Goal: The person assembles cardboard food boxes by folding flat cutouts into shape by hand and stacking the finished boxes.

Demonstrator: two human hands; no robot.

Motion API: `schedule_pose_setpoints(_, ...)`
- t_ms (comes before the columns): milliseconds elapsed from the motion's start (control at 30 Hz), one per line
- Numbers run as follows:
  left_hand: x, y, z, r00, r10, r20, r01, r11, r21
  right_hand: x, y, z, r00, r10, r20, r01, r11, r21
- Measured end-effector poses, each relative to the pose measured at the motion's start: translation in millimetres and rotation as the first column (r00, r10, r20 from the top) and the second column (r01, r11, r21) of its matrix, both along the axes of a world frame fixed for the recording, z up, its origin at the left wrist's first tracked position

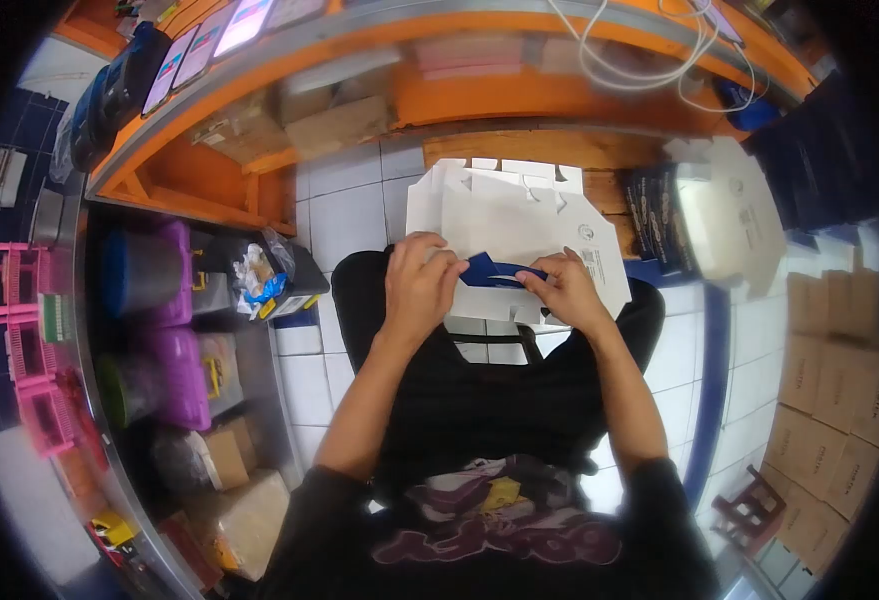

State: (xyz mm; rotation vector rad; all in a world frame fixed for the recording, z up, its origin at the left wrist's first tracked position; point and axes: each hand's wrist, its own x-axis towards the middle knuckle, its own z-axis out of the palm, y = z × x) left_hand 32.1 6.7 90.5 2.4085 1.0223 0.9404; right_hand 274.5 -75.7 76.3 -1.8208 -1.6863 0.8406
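Observation:
A flat white cardboard box blank (504,215) with cut slots and tabs lies across my lap. Small dark print shows near its right side. Along its near edge, a flap (494,272) is turned up and shows a dark blue face. My left hand (421,283) is closed at the left end of this flap, with the fingertips on the card. At the flap's right part my right hand (567,288) pinches the card between thumb and fingers.
More white blanks with dark blue sides (724,215) are stacked at the right. Brown cartons (824,390) pile up farther right. An orange bench (509,95) stands ahead, with phones (244,25) and a white cable (649,75) on it. Purple bins (184,370) fill the left shelf.

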Motion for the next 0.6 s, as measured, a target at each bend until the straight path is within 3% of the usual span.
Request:
schedule_pose_setpoints(100, -1, 0, 8, 1.0, -0.015, -0.018, 0.016, 0.999, 0.051, -7, -3, 7, 1.0, 0.004, -0.013, -0.004, 1.0, 0.001)
schedule_pose_setpoints(167, 2, -8, 16, 0.981, -0.168, -0.096, 0.177, 0.98, 0.089, -9, -5, 5, 0.999, 0.033, 0.027, -0.034, 0.997, 0.065)
schedule_pose_setpoints(233, 0, -5, 17, 0.984, -0.158, -0.087, 0.163, 0.985, 0.055, -9, -7, 11, 0.998, 0.057, -0.008, -0.057, 0.998, 0.038)
schedule_pose_setpoints(300, 0, -2, 21, 0.997, -0.02, 0.068, 0.031, 0.986, -0.163, -8, -7, 19, 0.996, 0.076, -0.04, -0.076, 0.997, 0.014)
schedule_pose_setpoints(400, -10, 3, 14, 0.993, -0.121, 0.011, 0.12, 0.966, -0.23, -6, -16, 38, 0.994, 0.081, -0.077, -0.081, 0.997, 0.007)
schedule_pose_setpoints(500, -17, 0, 3, 0.986, -0.024, 0.166, 0.087, 0.92, -0.383, 1, -35, 68, 0.988, 0.145, 0.061, -0.146, 0.989, 0.002)
schedule_pose_setpoints(567, -21, -3, -1, 0.977, 0.038, 0.211, 0.063, 0.89, -0.451, 4, -47, 80, 0.945, 0.042, 0.324, -0.051, 0.999, 0.019)
schedule_pose_setpoints(600, -20, -4, -1, 0.964, 0.09, 0.251, 0.054, 0.856, -0.513, 7, -50, 75, 0.927, 0.001, 0.376, -0.024, 0.998, 0.056)
